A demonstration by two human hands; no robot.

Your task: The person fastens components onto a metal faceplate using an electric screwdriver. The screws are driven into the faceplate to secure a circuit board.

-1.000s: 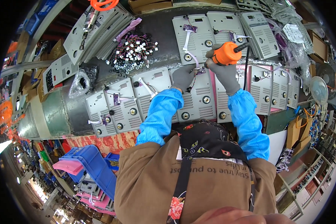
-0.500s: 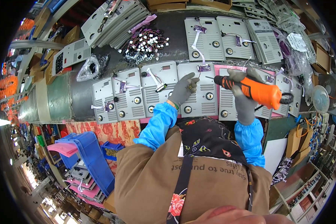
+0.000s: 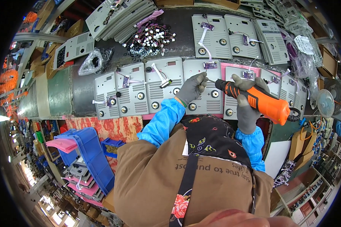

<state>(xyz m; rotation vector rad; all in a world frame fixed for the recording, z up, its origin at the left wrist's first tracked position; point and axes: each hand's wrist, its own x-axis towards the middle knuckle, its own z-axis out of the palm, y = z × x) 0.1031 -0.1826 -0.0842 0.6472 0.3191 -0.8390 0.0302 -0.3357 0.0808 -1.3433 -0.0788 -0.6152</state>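
My right hand [image 3: 247,115], in a grey glove, is wrapped round an orange and black power screwdriver [image 3: 269,105]. Its thin bit points left, and the tip is at the fingertips of my left hand [image 3: 193,89]. That hand, gloved too, is closed in a pinch; whatever it pinches is too small to make out. Both hands are over a grey vented panel [image 3: 192,67] lying on the bench. A small purple circuit board [image 3: 210,65] with a white cable sits at the panel's upper edge, just above the bit tip.
More grey panels [image 3: 164,72] with boards and brass terminals lie in a row to both sides. Behind are a heap of white-plugged wires [image 3: 153,39], loose nuts and stacked panels [image 3: 269,43]. A blue crate [image 3: 96,159] stands below the bench at left; a fan [image 3: 325,103] is at right.
My left fingertips and the screwdriver's bit, apart before, have come together below the circuit board. The screwdriver's rear end has dropped a little. The view has shifted slightly.
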